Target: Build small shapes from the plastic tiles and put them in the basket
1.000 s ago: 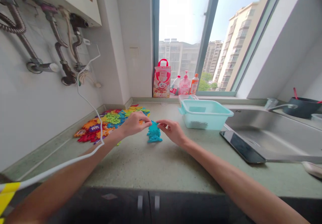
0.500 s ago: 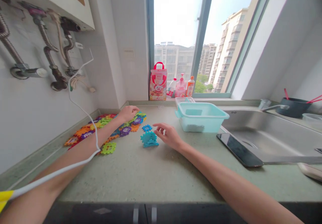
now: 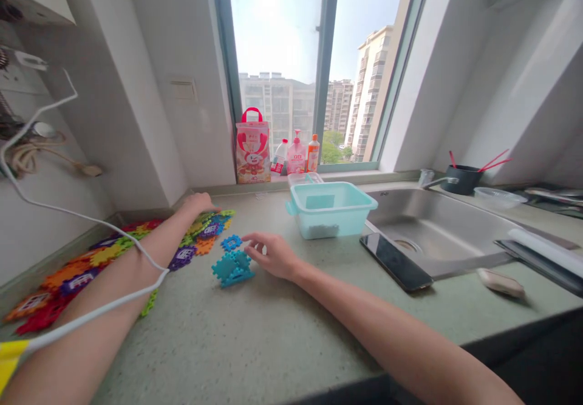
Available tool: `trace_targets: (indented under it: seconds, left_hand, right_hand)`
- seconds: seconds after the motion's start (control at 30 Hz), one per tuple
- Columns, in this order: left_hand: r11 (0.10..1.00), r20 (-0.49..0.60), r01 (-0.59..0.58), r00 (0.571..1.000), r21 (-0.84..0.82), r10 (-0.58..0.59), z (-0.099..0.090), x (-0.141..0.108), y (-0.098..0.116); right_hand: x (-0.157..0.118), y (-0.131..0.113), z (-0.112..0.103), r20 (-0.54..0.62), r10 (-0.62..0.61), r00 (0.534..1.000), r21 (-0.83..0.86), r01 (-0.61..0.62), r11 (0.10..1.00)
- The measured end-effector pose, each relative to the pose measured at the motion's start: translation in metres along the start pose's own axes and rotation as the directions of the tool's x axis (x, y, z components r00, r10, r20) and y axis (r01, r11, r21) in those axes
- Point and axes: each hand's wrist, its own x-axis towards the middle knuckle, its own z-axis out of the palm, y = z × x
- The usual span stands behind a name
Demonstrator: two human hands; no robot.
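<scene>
My left hand (image 3: pixel 198 204) lies at the far end of a spread of multicoloured interlocking plastic tiles (image 3: pixel 204 230), its fingers on or just behind them. What it holds, if anything, does not show. My right hand (image 3: pixel 268 254) hovers with its fingers apart, close to a small blue tile (image 3: pixel 231 243). Just below that tile stands a teal assembled tile structure (image 3: pixel 233 268), near my right fingertips but apparently not touched. A white cable (image 3: pixel 91 218) runs across my left forearm.
A pale teal plastic basket (image 3: pixel 328 211) stands on the speckled green countertop (image 3: pixel 228 338), right of my hands. Further right are a steel sink (image 3: pixel 437 229) and a black smartphone (image 3: pixel 396 262). A red-handled bag (image 3: pixel 252 147) and several bottles line the windowsill.
The view has swung left. My left hand has left the teal structure for the far tiles, and my right hand has opened away from it. A small blue tile now lies beside the structure.
</scene>
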Motion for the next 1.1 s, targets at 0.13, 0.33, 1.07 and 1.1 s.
trace_targets:
  seconds: [0.13, 0.33, 1.07, 1.1]
  left_hand:
    - [0.988, -0.104, -0.112, 0.989, -0.111, 0.1, -0.008, -0.016, 0.004]
    - [0.915, -0.611, -0.394, 0.746, -0.083, 0.266, -0.04, -0.111, 0.004]
    - [0.529, -0.094, -0.687, 0.649, -0.498, 0.755, 0.005, -0.244, -0.015]
    - [0.51, -0.112, -0.667, 0.659, -0.543, 0.743, 0.01, -0.244, -0.011]
  right_hand:
    - [0.0, 0.002, -0.002, -0.026, 0.005, 1.0, 0.034, -0.004, 0.999]
    - [0.001, 0.008, -0.004, -0.103, 0.065, 0.993, 0.15, -0.049, 0.988]
    - [-0.012, -0.015, 0.003, -0.043, 0.054, 0.998, 0.062, -0.051, 0.997]
    - [-0.012, -0.013, 0.002, -0.024, 0.047, 0.999, 0.031, -0.047, 0.998]
